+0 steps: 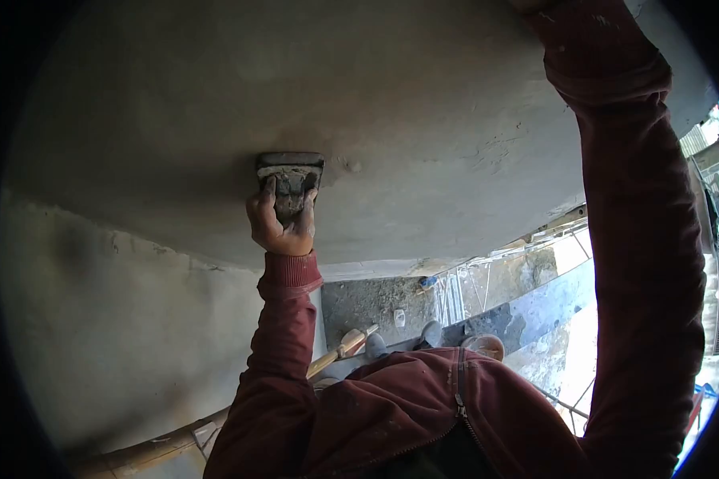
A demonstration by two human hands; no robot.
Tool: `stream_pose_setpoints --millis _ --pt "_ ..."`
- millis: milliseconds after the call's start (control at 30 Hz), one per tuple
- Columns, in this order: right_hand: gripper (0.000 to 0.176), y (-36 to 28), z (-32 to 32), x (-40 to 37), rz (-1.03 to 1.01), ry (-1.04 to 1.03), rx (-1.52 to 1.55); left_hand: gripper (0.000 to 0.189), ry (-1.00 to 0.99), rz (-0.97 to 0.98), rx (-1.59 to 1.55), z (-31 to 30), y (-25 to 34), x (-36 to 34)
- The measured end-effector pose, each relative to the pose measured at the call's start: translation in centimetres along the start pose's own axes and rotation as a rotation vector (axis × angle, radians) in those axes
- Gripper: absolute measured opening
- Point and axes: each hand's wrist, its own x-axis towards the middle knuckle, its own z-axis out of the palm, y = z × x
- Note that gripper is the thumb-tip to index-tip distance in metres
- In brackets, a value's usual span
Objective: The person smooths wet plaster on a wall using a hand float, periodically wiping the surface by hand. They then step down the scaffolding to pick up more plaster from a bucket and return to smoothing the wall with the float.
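My left hand (284,222) is closed round a dark flat hand tool (291,164) with a wide, straight far edge, smeared with grey plaster. Its exact kind I cannot make out. The tool lies against the grey plastered surface (423,104) overhead, just left of a small raised lump (354,166). My right arm (639,215), in a dark red sleeve, reaches up along the right side. Only a sliver of my right hand (527,4) shows at the top edge, so its fingers and anything in them are hidden.
A pale wall (120,311) meets the plastered surface at the left. Below me are a walkway plank (527,311), wooden poles (136,455), my shoes (485,346) and a floor strewn with rubble (367,303). A white cup (399,318) stands down there. Scaffold parts are at the right.
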Motion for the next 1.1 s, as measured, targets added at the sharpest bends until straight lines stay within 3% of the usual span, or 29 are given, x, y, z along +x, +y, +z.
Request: stream_pose_setpoints --millis 67,100,200,300,367,433,467,567,633,700,767,800,867,1000,1100 --pt "0.05 0.5 0.5 -0.4 -0.125 0.18 -0.007 0.07 0.182 -0.097 -0.195 0.2 0.4 2.8" --pt "0.05 1.2 0.5 -0.6 -0.259 0.042 0.151 0.07 0.179 -0.344 -0.224 1.2 7.0 -2.3" --pt "0.051 1.7 1.4 -0.2 -0.191 0.17 0.101 0.066 0.094 0.098 0.01 -0.2 2.8 2.7" --pt "0.051 -0.3 -0.5 -0.2 -0.118 0.154 0.148 0.065 -0.014 -0.035 0.038 -1.8 1.0 -0.8" --pt "0.05 -0.8 -1.2 0.1 -0.028 -0.043 0.049 0.061 0.093 -0.032 -0.125 -1.0 0.9 0.0" --pt "0.05 0.7 0.3 0.0 -0.091 0.033 0.064 0.059 0.132 -0.089 -0.127 -0.6 3.7 3.3" --pt "0.05 1.1 0.9 0.0 -0.153 0.121 0.068 0.061 0.059 0.036 0.017 -0.6 4.4 4.1" --pt "0.05 0.6 0.2 -0.1 -0.117 0.076 0.108 0.059 0.012 0.151 0.033 -0.1 3.0 2.0" --pt "0.05 0.5 0.1 0.1 -0.102 0.098 0.108 0.061 0.031 0.147 0.059 0.0 2.4 1.9" --pt "0.05 0.4 0.3 -0.4 -0.075 0.097 0.138 0.064 0.218 0.071 -0.064 -0.2 3.2 3.4" --pt "0.049 1.1 1.2 -0.2 -0.114 0.138 0.107 0.063 0.21 0.011 -0.124 0.1 4.3 3.5" --pt "0.049 0.4 0.6 0.0 -0.115 0.141 0.112 0.061 0.101 0.098 -0.037 0.1 4.5 3.4" --pt "0.049 -0.8 -1.5 0.7 -0.006 -0.043 0.121 0.057 -0.071 0.191 0.048 -0.1 3.7 2.8" --pt "0.05 0.6 0.4 -0.4 -0.13 0.111 0.077 0.06 0.146 0.078 -0.057 -0.3 2.9 3.3" --pt "0.051 -0.1 0.1 0.1 -0.046 0.03 0.121 0.064 0.016 0.125 0.035 -0.4 5.0 3.8"
